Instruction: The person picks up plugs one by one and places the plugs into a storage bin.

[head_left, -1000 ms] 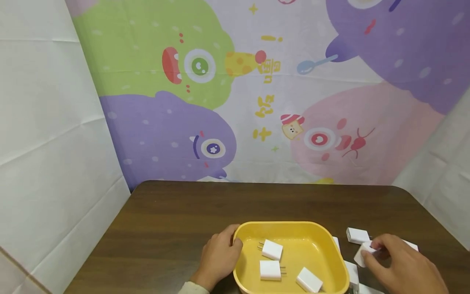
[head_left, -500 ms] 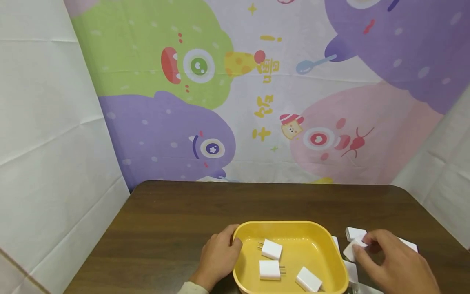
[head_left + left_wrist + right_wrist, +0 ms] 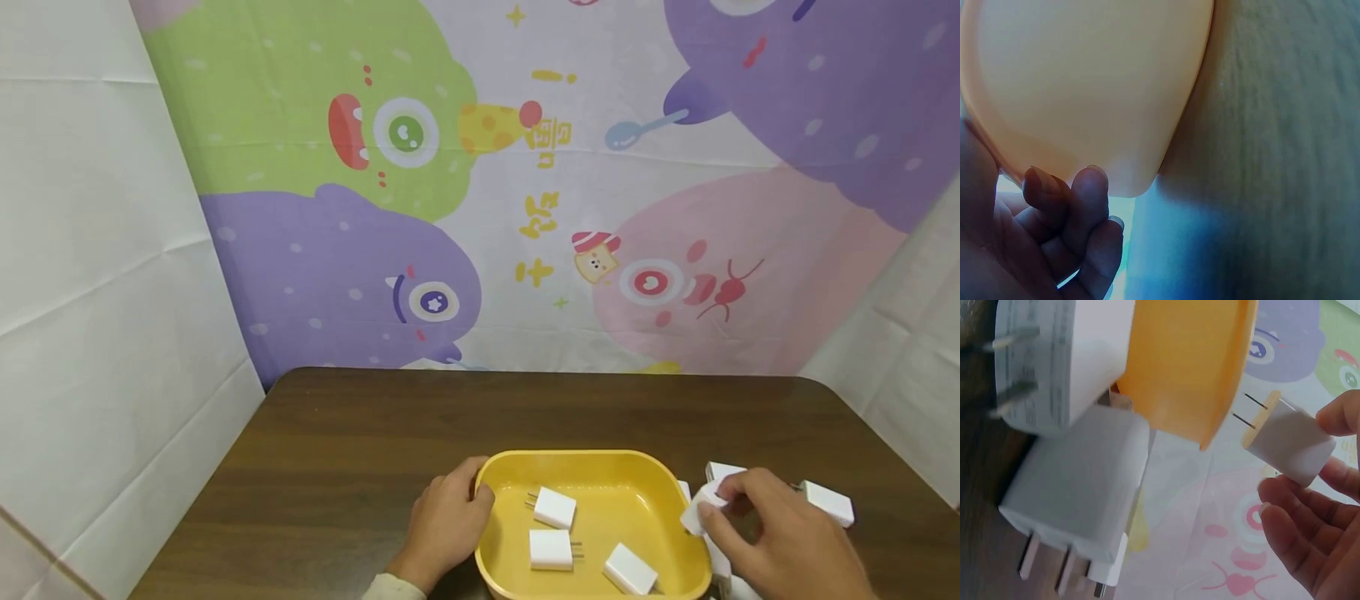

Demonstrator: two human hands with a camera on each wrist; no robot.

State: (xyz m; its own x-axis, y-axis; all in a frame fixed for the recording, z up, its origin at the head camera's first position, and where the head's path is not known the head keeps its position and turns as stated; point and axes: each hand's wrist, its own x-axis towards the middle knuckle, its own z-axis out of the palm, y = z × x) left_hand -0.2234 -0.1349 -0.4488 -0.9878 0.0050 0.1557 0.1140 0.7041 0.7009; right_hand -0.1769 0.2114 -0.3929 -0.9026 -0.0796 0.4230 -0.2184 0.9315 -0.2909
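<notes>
A yellow plastic tray [image 3: 600, 492] sits at the front of the table with three white plug chargers lying in it, one being the charger [image 3: 551, 550] near its left side. My left hand [image 3: 446, 527] holds the tray's left end; in the left wrist view its curled fingers [image 3: 1091, 194] lie against the outer wall. At the tray's right rim, my right hand [image 3: 787, 537] pinches another white charger [image 3: 700, 510] between thumb and fingers. The right wrist view shows two prongs on this held charger [image 3: 1291, 440], pointing toward the tray.
More white chargers lie right of the tray on the dark wood table [image 3: 375, 450], such as a charger [image 3: 827, 502] beyond the right hand. Large in the right wrist view is a charger [image 3: 1079, 481] beside the tray. A cartoon-print cloth [image 3: 525, 333] hangs behind the table.
My right hand has moved left with the pinched charger, from over the loose chargers to the tray's right rim. The left hand and tray have stayed in place.
</notes>
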